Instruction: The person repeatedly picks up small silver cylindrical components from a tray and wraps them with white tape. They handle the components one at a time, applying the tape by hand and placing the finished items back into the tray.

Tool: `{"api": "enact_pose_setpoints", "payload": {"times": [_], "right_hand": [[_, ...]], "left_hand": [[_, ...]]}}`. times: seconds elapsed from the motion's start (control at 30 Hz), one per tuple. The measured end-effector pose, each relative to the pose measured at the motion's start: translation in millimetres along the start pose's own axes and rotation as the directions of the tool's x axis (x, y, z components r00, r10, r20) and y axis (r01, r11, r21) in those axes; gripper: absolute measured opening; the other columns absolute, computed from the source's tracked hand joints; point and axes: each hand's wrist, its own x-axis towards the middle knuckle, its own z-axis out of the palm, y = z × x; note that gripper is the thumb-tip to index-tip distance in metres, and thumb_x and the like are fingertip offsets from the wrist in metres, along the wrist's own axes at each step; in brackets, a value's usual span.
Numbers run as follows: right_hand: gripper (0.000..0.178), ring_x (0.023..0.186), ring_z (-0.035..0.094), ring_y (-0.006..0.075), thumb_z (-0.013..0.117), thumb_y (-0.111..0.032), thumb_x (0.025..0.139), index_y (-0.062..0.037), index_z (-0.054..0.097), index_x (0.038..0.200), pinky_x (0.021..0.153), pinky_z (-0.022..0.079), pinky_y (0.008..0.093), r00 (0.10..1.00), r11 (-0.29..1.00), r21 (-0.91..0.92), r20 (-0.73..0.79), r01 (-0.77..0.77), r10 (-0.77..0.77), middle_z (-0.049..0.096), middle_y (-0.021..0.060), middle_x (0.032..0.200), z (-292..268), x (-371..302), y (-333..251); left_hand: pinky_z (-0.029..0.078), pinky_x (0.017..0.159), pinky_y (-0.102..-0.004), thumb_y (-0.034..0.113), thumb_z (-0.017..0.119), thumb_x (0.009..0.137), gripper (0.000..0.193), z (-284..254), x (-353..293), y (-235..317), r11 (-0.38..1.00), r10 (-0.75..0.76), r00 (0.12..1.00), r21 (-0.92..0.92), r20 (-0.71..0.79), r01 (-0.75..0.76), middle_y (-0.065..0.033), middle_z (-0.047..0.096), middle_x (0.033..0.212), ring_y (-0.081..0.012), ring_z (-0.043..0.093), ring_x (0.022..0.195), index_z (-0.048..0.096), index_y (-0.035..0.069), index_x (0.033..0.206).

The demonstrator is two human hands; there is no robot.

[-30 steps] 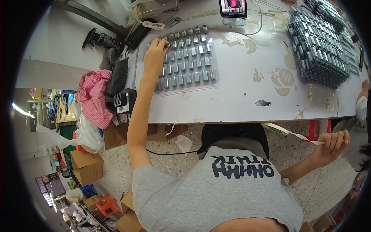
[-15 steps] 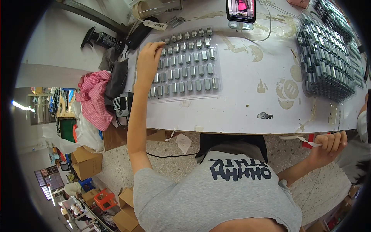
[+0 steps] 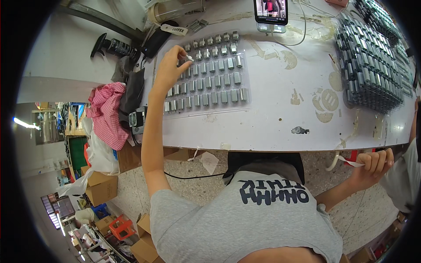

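My left hand (image 3: 170,66) is over the left part of a clear plastic tray (image 3: 210,110) with rows of small silver metal parts, boxy and like little motors (image 3: 225,97). Thumb and fingers come together around a small white piece (image 3: 189,57), too small to name. The hand and wrist hide some parts at the tray's left. My right hand (image 3: 373,164), off the table's front edge at the right, is closed with a thin white strip (image 3: 349,162) coming out of it.
Stacked trays of similar parts (image 3: 370,70) stand at the right. A phone (image 3: 271,12) with a lit screen and a cable (image 3: 302,35) lie at the back. Left of the tray are a black spray bottle (image 3: 116,47), a pink checked cloth (image 3: 106,107) and a small black device (image 3: 138,119). Another person's sleeve (image 3: 405,171) shows at right.
My left hand has shifted slightly down and turned, and a small white piece now shows at its fingertips. My right hand stays in place with the strip.
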Motion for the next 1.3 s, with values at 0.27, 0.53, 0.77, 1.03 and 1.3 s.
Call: {"api": "enact_pose_setpoints", "payload": {"times": [0.27, 0.53, 0.77, 1.03, 1.3], "right_hand": [[0.015, 0.038, 0.024, 0.0058, 0.04, -0.014, 0.088, -0.0088, 0.042, 0.074, 0.039, 0.02, 0.0205, 1.0, 1.0, 0.004, -0.012, -0.006, 0.006, 0.032, -0.001, 0.046, -2, -1, -1], [0.015, 0.038, 0.024, 0.0055, 0.04, -0.014, 0.088, -0.0093, 0.042, 0.074, 0.039, 0.02, 0.0205, 1.0, 1.0, 0.008, -0.012, -0.005, 0.005, 0.032, -0.0014, 0.045, -3, -2, -1], [0.016, 0.038, 0.025, 0.0058, 0.039, -0.013, 0.088, -0.0088, 0.042, 0.073, 0.039, 0.02, 0.0206, 1.0, 1.0, 0.016, -0.009, -0.011, 0.011, 0.033, -0.0005, 0.045, -4, -2, -4], [0.017, 0.038, 0.025, 0.0063, 0.038, -0.013, 0.089, -0.0088, 0.042, 0.073, 0.039, 0.021, 0.0206, 1.0, 1.0, 0.02, -0.021, 0.003, -0.002, 0.032, -0.0006, 0.045, -3, -7, -4], [0.013, 0.044, 0.024, 0.006, 0.037, -0.015, 0.089, -0.0115, 0.038, 0.077, 0.047, 0.024, 0.0233, 0.999, 0.999, -0.036, 0.044, 0.005, -0.003, 0.026, -0.0036, 0.053, 3, -14, 0]], "left_hand": [[0.041, 0.067, -0.0255, 0.008, 0.062, 0.071, 0.023, -2, -4, 2, 0.992, 0.103, 0.995, -0.076, -0.004, -0.103, -0.0046, 0.053, 0.082, -0.0141, 0.052, 0.074, 0.054, 0.004, 0.092], [0.043, 0.068, -0.0282, 0.011, 0.062, 0.072, 0.019, -4, -2, -3, 0.997, 0.05, 0.997, -0.069, 0.057, -0.046, -0.0074, 0.051, 0.078, -0.0183, 0.053, 0.073, 0.06, 0.007, 0.09], [0.043, 0.068, -0.0294, 0.01, 0.059, 0.075, 0.018, -9, 11, 5, 0.998, 0.038, 0.992, -0.062, 0.123, -0.03, -0.0096, 0.054, 0.079, -0.02, 0.054, 0.071, 0.059, 0.004, 0.091], [0.042, 0.068, -0.0259, 0.007, 0.057, 0.074, 0.016, -19, 34, -7, 0.988, 0.14, 0.95, 0.031, 0.281, -0.155, -0.0081, 0.057, 0.081, -0.016, 0.053, 0.073, 0.057, 0.0, 0.089], [0.04, 0.072, -0.0349, 0.009, 0.051, 0.077, 0.015, -6, 25, -13, 0.963, 0.251, 0.965, 0.08, 0.072, -0.257, -0.0141, 0.055, 0.086, -0.03, 0.052, 0.082, 0.056, 0.001, 0.088]]}}
